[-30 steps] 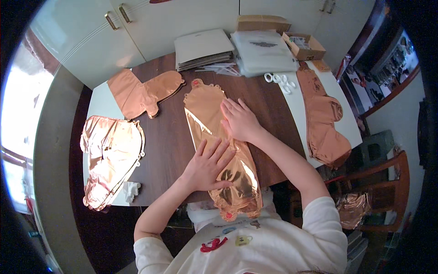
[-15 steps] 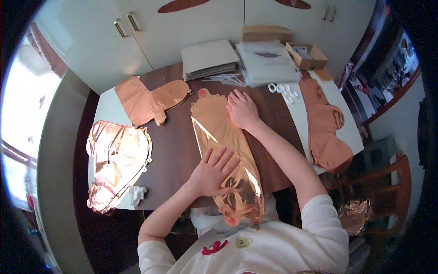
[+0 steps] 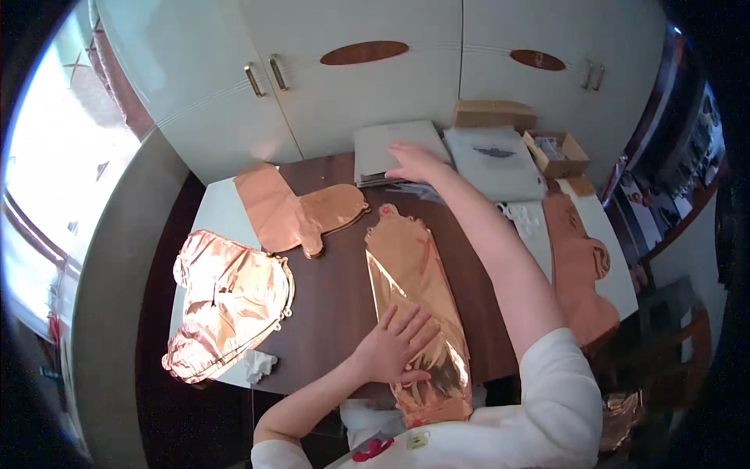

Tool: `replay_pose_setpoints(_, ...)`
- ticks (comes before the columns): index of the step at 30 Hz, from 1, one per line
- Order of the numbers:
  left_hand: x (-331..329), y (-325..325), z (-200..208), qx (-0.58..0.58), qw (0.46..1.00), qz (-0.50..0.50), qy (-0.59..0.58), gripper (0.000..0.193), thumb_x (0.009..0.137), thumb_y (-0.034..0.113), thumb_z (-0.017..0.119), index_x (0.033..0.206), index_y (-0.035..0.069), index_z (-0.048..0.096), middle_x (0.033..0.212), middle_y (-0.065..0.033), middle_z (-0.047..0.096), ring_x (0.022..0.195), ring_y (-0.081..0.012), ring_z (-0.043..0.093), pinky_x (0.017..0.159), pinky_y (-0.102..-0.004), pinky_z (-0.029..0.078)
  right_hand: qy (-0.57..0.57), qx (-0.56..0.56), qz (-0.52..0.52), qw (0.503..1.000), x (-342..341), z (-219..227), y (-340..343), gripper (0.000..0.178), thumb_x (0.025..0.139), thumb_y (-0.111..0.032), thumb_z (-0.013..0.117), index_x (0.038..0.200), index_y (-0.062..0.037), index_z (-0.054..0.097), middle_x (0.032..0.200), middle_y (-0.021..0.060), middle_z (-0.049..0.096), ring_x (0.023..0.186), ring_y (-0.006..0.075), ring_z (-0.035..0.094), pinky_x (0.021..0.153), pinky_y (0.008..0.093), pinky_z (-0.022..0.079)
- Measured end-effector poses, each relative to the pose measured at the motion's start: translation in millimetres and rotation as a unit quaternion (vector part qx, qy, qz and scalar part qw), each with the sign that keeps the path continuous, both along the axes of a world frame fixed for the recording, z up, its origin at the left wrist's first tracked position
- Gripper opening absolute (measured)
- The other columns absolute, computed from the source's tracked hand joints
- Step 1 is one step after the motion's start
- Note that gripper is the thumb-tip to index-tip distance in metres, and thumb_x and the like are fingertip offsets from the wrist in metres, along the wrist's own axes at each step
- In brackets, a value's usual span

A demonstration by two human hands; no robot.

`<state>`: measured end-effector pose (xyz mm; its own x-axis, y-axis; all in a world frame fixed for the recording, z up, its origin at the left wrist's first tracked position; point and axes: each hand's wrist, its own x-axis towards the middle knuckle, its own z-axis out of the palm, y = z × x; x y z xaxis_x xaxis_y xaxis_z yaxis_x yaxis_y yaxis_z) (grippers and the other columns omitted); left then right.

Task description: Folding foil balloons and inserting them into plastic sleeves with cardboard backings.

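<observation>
Long copper-coloured foil piece: flat, mirror-shiny, wrinkled near its bottom, on the dark-brown table
Left hand: spread flat on it, grasping nothing
Right hand: at the grey flat-sheet stack; cannot tell whether gripping

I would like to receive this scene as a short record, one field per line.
Left hand: spread on the long copper foil piece
Right hand: open, over the grey stack; contact unclear
Table, left: branched foil piece, wrinkled foil piece, white crumpled item
Table, right: wavy-edged foil piece
Table, far side: clear plastic stack, open cardboard box
</observation>
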<state>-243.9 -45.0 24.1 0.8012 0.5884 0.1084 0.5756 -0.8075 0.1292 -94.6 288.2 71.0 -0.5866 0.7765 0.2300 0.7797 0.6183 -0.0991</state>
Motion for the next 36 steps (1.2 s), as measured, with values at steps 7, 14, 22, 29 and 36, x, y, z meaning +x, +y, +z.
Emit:
replay_pose_setpoints(7, -3.9, 4.0, -0.3, -0.015, 1.000, 0.003, -0.003, 0.088, 0.080, 0.071, 0.039, 0.142, 0.010, 0.029, 0.145, -0.0170, 0.029, 0.136, -0.0340, 0.024, 0.109, -0.0539, 0.014, -0.052, -0.091, -0.030, 0.994, -25.5, -3.2, 15.9, 0.045, 0.084, -0.043, 0.056, 0.116, -0.0115, 0.059, 0.116, 0.0116, 0.060, 0.105, 0.0331, 0.057, 0.088, 0.0438, 0.045)
replay_pose_setpoints(14, -3.1, 2.3, -0.5, -0.009, 1.000, 0.000, -0.012, 0.089, 0.079, 0.072, 0.039, 0.142, 0.010, 0.028, 0.146, -0.0166, 0.027, 0.136, -0.0337, 0.022, 0.109, -0.0539, 0.014, -0.051, -0.044, 0.040, 0.997, -17.4, 6.7, 12.3, 0.023, 0.088, -0.025, 0.050, 0.101, -0.0136, 0.065, 0.097, 0.0125, 0.066, 0.091, 0.0325, 0.062, 0.080, 0.0433, 0.050)
replay_pose_setpoints(22, 2.4, 0.5, -5.7, 0.014, 1.000, -0.004, -0.016, 0.088, 0.080, 0.072, 0.039, 0.142, 0.010, 0.030, 0.145, -0.0164, 0.031, 0.135, -0.0333, 0.026, 0.108, -0.0543, 0.016, -0.049, 0.309, 0.008, 0.950, 4.5, 35.9, -40.0, 0.007, 0.079, -0.016, 0.055, 0.080, -0.0106, 0.059, 0.072, 0.0063, 0.064, 0.072, 0.0210, 0.066, 0.053, 0.0347, 0.053)
replay_pose_setpoints(29, -10.2, 2.7, 6.7, 0.035, 0.995, -0.022, -0.095, 0.073, 0.083, 0.059, 0.048, 0.134, 0.007, 0.043, 0.136, -0.0140, 0.042, 0.133, -0.0313, 0.031, 0.108, -0.0536, 0.019, 0.024, 0.437, 0.197, 0.877, 12.3, 69.9, -180.7, 0.023, 0.072, -0.016, 0.062, 0.094, -0.0114, 0.065, 0.079, -0.0019, 0.061, 0.067, 0.0114, 0.059, 0.055, 0.0270, 0.047)
replay_pose_setpoints(36, -27.5, -15.4, 22.1, 0.181, 0.883, 0.123, -0.415, 0.030, 0.075, 0.022, 0.061, 0.102, 0.008, 0.058, 0.106, -0.0110, 0.056, 0.100, -0.0300, 0.053, 0.086, -0.0418, 0.039, 0.007, 0.332, 0.233, 0.914, 13.6, 9.6, -293.7, 0.015, 0.074, -0.018, 0.057, 0.083, -0.0082, 0.063, 0.067, -0.0029, 0.049, 0.072, 0.0124, 0.053, 0.049, 0.0247, 0.038)
